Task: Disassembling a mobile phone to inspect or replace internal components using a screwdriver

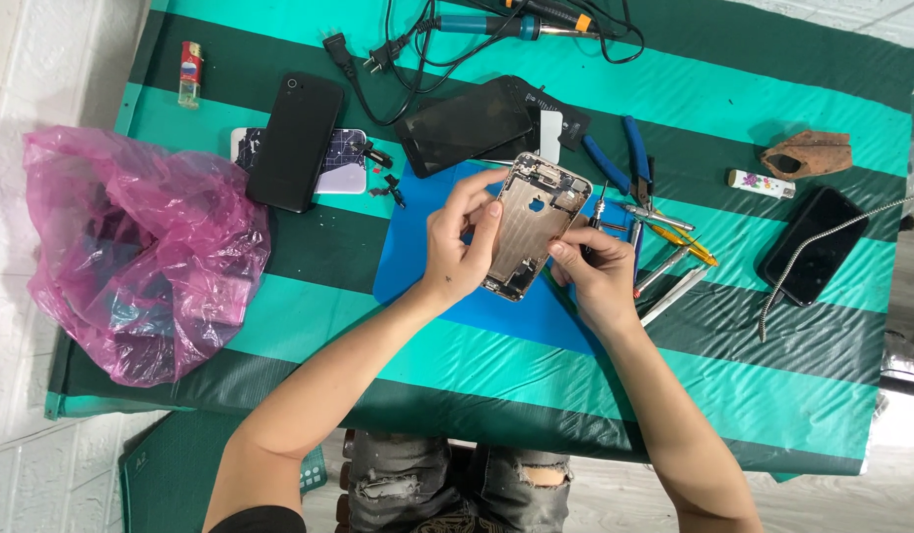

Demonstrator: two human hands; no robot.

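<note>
Fingers of both hands clamp the opened phone's (pixel 532 229) edges (tools crowd right).

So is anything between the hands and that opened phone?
No. Both hands already touch the opened phone shell: the left hand grips its left edge, the right hand its right edge. Nothing visible lies between.

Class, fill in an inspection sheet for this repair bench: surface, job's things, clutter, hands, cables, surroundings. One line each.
Surface: green striped cloth with a blue mat.
Job's things: opened phone shell, held above the mat; a small screwdriver beside it.
Clutter: pink plastic bag, black phone, dark screen panel, blue pliers, two lighters.
Hands: left hand grips the shell; right hand steadies its edge.
Cables: black plug lead, soldering iron.
Surroundings: white tiled floor.
</note>
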